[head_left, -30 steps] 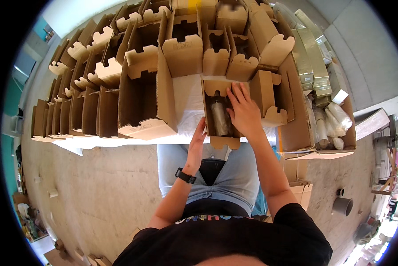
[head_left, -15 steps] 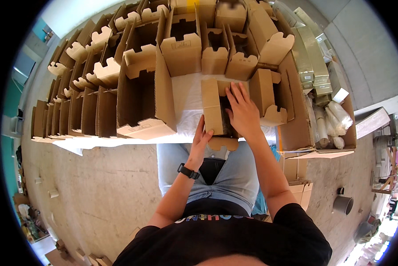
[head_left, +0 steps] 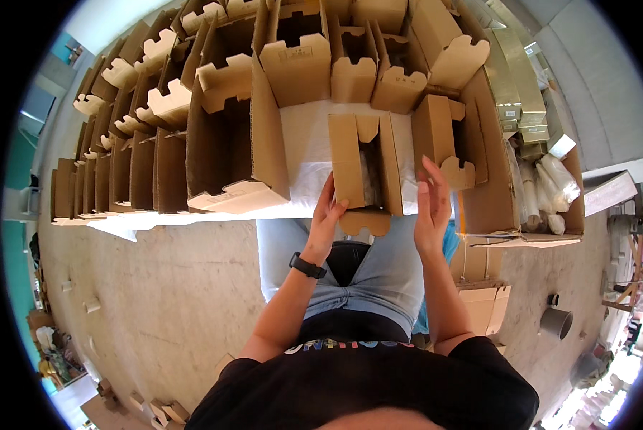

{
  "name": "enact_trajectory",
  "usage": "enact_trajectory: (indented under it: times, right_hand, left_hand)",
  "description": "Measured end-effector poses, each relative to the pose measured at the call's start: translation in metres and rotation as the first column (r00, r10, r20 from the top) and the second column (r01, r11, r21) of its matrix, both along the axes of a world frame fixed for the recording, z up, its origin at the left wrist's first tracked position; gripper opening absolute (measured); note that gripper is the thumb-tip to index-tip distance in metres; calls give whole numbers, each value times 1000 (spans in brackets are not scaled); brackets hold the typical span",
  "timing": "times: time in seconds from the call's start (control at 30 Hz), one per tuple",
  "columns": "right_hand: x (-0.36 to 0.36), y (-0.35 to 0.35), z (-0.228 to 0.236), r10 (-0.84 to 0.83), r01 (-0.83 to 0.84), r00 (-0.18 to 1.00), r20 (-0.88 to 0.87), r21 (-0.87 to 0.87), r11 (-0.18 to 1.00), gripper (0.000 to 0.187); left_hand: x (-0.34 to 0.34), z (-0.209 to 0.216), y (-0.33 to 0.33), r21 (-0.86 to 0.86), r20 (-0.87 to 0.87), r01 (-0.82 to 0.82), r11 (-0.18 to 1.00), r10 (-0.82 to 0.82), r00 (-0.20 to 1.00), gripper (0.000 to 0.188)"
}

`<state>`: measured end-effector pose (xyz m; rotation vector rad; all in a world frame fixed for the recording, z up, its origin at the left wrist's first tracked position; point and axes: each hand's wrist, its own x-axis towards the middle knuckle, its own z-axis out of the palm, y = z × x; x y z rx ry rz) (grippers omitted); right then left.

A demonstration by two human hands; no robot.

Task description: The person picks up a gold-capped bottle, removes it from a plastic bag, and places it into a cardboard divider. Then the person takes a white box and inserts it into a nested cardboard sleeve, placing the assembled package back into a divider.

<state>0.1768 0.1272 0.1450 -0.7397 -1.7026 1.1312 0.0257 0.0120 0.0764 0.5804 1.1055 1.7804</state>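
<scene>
A narrow cardboard box (head_left: 345,154) stands at the table's front edge with its top open and a notched flap folded out toward me. Something greyish lies inside it, too shadowed to make out. My left hand (head_left: 325,223) grips the box's near left corner, thumb on the edge and fingers along the side wall. To the right of the box, my right hand (head_left: 432,211) is raised with its fingers extended, apart from the box and holding nothing. A similar open box (head_left: 432,132) sits just beyond that hand.
Many open cardboard boxes (head_left: 270,129) stand in rows at the left and back on the white-covered table (head_left: 307,132). At the right, a big carton (head_left: 479,208) is beside gold-coloured boxes (head_left: 504,75) and plastic-wrapped rolls (head_left: 556,183). A grey bin (head_left: 555,324) lies on the floor.
My right hand has come out of the box's opening and moved right and toward me, uncovering the box's right wall and contents. My left hand stays on the near left corner.
</scene>
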Motion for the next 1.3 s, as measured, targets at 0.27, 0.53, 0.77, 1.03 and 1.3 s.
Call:
enact_trajectory:
  times: [0.27,0.53,0.77,1.03,1.3]
  right_hand:
    - [44,-51,-59,121,-72,982,142,-312,947,68]
    - [12,-52,-40,132,-114,987,87,-185,976,90]
    - [1,-37,-25,112,-118,992,-50,-147,982,91]
    - [-11,-37,-30,-12,-6,999,-49,-339,941,67]
    - [-17,-32,-33,-102,107,994,34,-346,932,58]
  left_hand:
    - [2,5,0,-52,-1,-28,998,28,1000,70]
    - [0,0,0,-45,67,-28,999,31,997,69]
    - [-1,-2,0,-39,2,-29,999,30,1000,66]
    - [-1,-7,2,11,70,-2,1000,2,998,66]
    - [1,2,1,30,-38,30,999,-29,999,81]
